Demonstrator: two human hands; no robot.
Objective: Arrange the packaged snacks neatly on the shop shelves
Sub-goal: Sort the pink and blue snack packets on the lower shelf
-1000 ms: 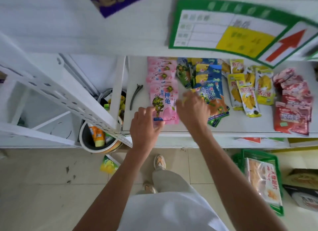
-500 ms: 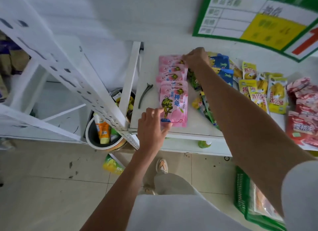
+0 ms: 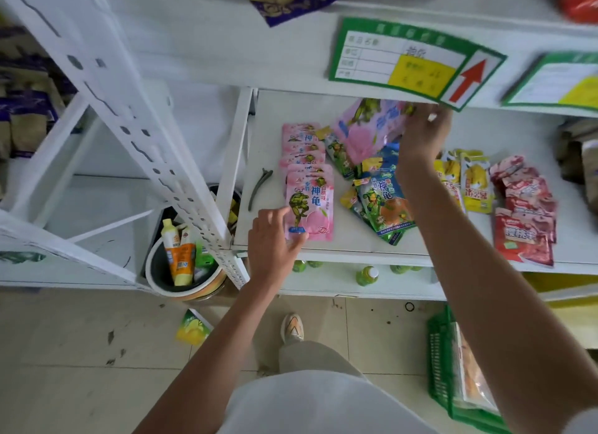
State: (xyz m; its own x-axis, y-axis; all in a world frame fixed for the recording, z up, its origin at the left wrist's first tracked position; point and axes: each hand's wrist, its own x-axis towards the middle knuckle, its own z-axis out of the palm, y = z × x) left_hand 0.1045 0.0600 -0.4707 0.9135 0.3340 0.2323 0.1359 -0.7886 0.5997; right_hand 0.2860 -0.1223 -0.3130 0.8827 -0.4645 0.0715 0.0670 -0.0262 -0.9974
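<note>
Head view. The right hand [image 3: 422, 132] holds a glossy pink plastic snack pouch with a green turtle figure [image 3: 372, 128] lifted off the white shelf board [image 3: 362, 244], its grip closed on the pouch's right-hand edge, just under the lip of the shelf above with the green-bordered price card [image 3: 417, 61]. The pouch is tilted; its long axis runs from the grip down and to the left, though which end is its top is too blurred to tell. The left hand [image 3: 275, 242] rests with fingers extended on the near left corner of the front pouch in a shingled row of matching pink pouches [image 3: 305, 181], whose long axes run front to back with the printed tops pointing to the rear of the shelf.

Risks, as judged: held by one edge, the slick pouch may slip or swing into the loose blue-and-green turtle pouches [image 3: 383, 200] directly below the grip, scattering them. Set down at its present slant, it would break the row's alignment. Pressure from the left hand could slide the front pouch off the shelf edge towards the grey bin of bottles [image 3: 181, 262] below and left.
</note>
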